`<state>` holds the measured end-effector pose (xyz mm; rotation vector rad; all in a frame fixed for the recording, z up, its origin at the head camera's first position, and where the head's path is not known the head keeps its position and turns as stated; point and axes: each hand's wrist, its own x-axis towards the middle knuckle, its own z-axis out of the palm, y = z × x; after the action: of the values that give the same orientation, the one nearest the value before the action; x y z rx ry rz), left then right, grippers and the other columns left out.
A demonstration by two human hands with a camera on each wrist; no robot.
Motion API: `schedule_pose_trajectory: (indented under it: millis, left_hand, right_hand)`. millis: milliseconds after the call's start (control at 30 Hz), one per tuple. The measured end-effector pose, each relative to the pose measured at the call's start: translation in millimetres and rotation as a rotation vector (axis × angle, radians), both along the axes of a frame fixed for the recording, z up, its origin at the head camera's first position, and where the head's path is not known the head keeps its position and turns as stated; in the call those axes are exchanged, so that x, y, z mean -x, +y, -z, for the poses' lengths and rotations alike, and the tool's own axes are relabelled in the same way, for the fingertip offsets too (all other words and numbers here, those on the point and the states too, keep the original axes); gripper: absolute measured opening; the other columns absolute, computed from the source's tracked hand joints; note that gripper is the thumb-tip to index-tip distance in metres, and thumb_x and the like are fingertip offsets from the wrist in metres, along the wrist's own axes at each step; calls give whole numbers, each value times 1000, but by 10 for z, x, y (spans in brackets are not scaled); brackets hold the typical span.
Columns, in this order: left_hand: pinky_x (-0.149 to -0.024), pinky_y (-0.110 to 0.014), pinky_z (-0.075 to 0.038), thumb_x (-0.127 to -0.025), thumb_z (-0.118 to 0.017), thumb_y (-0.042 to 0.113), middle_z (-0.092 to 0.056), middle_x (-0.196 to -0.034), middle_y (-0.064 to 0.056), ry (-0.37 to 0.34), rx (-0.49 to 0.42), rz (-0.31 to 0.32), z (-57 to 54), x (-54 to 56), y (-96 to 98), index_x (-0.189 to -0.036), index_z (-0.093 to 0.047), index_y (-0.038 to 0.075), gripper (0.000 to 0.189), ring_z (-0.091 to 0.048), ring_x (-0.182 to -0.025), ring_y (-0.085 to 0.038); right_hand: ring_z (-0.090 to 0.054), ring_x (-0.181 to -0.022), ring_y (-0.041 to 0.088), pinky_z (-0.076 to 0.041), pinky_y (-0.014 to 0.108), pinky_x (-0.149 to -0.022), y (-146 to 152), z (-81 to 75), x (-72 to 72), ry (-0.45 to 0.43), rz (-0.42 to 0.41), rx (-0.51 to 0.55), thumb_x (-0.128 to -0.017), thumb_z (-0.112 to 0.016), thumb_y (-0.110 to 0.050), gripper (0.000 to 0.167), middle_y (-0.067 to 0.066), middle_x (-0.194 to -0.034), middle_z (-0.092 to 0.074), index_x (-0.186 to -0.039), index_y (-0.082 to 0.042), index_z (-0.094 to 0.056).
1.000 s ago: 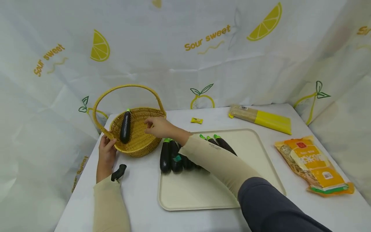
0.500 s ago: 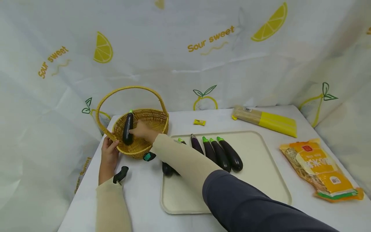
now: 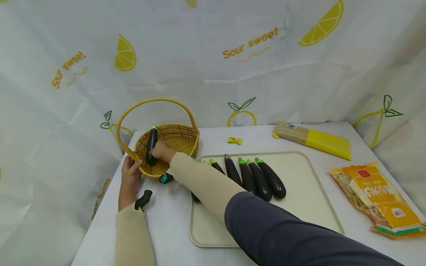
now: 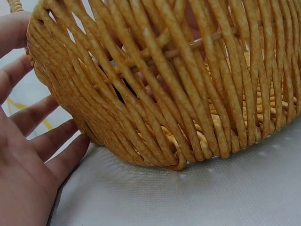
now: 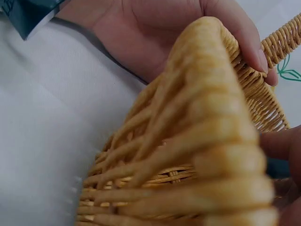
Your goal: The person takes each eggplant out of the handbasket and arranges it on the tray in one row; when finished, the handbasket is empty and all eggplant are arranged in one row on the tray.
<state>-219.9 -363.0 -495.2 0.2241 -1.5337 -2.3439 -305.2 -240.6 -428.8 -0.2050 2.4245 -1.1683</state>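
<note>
In the head view, a yellow wicker basket (image 3: 179,138) with an arched handle stands at the table's left. One dark eggplant (image 3: 152,142) with a green stem end lies inside, along the left wall. My left hand (image 3: 131,175) holds the left rim, thumb over the edge and fingers spread against the outside weave (image 4: 155,84). Reaching into the basket, my right hand (image 3: 162,150) pinches the eggplant near its middle; its fingers (image 5: 284,143) show only partly behind the rim in the right wrist view. Several more eggplants (image 3: 271,179) lie side by side on a cream tray (image 3: 299,214), partly covered by my right sleeve.
A small yellow packet (image 3: 235,140) lies behind the tray. At the back right is a long yellow-and-clear package (image 3: 313,140), with an orange food bag (image 3: 379,195) nearer on the right edge. A white printed curtain (image 3: 213,74) surrounds the table.
My right hand has moved left and down into the basket, from its right side onto the eggplant. My left hand stays on the rim. The head view has shifted slightly.
</note>
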Motion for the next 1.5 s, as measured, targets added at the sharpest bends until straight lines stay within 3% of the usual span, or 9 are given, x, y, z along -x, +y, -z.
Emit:
schedule_pose_trajectory:
  millis: [100, 233, 467, 600, 733, 900, 1167, 1300, 1500]
  left_hand:
    - [-89, -29, -43, -96, -49, -6, -46, -129, -7, 0, 7, -7, -20, 4, -4, -126, -48, 11, 35, -46, -113, -19]
    - [-89, -29, -43, -96, -52, -4, -46, -132, -6, -14, 17, -16, -24, 10, -18, -128, -47, 11, 36, -46, -115, -19]
    - [-89, -30, -43, -96, -51, -4, -43, -134, -7, -12, 24, 7, 3, -7, -19, -128, -46, 12, 36, -44, -117, -20]
    - [-86, -29, -44, -96, -50, -5, -44, -133, -8, 4, 30, -6, 7, -4, 1, -126, -47, 11, 35, -44, -117, -21]
    - [-86, -29, -44, -96, -51, -6, -44, -133, -11, 14, 31, -8, -2, 20, 37, -127, -48, 10, 35, -44, -118, -24]
    - [-86, -29, -44, -96, -50, -6, -44, -132, -10, 18, 29, -7, -12, 22, 54, -127, -47, 9, 35, -45, -116, -23]
    - [-86, -29, -44, -95, -50, -8, -47, -128, -8, 6, 3, -30, -2, -7, 31, -126, -48, 9, 35, -45, -115, -22]
    - [-87, -29, -43, -95, -51, -8, -47, -129, -8, 0, 8, -37, -20, -17, 40, -125, -50, 10, 35, -45, -115, -21]
    - [-85, -28, -45, -95, -52, -7, -47, -130, -9, 8, 8, -21, -13, -22, 24, -125, -50, 11, 36, -45, -116, -22]
  right_hand:
    - [-61, -82, 17, -50, 29, -70, -11, 26, 9, -20, 13, 48, -90, -71, -17, 29, 8, -93, -63, -112, 1, -64]
    - [-63, -83, 19, -51, 30, -72, -8, 70, 37, -68, 32, 145, -88, -73, -14, 31, 9, -94, -64, -111, 4, -63]
    - [-63, -105, 29, -52, 41, -83, 195, 70, 31, -200, 5, 393, -90, -71, -13, 49, 17, -116, -60, -131, 3, -49]
    - [-59, -111, 32, -50, 47, -87, 486, -23, 27, -240, -31, 555, -90, -70, -15, 60, 19, -123, -55, -138, 1, -39]
    - [-60, -111, 32, -49, 46, -88, 813, -172, -16, -234, -59, 601, -91, -69, -16, 63, 19, -125, -53, -142, -1, -35]
    - [-62, -106, 25, -51, 40, -84, 1206, -308, -83, -160, -105, 557, -92, -67, -19, 62, 17, -127, -51, -143, -5, -34]
    - [-59, -104, 24, -52, 35, -81, 1839, -469, -191, 17, -143, 386, -90, -69, -23, 66, 15, -125, -50, -142, -8, -32]
    - [-59, -102, 24, -50, 38, -82, 2211, -395, -261, 88, -114, 296, -87, -73, -30, 70, 13, -121, -52, -141, -11, -34]
    - [-55, -106, 29, -48, 43, -82, 2877, -235, -398, 154, -2, 252, -86, -73, -35, 75, 15, -124, -49, -143, -11, -31]
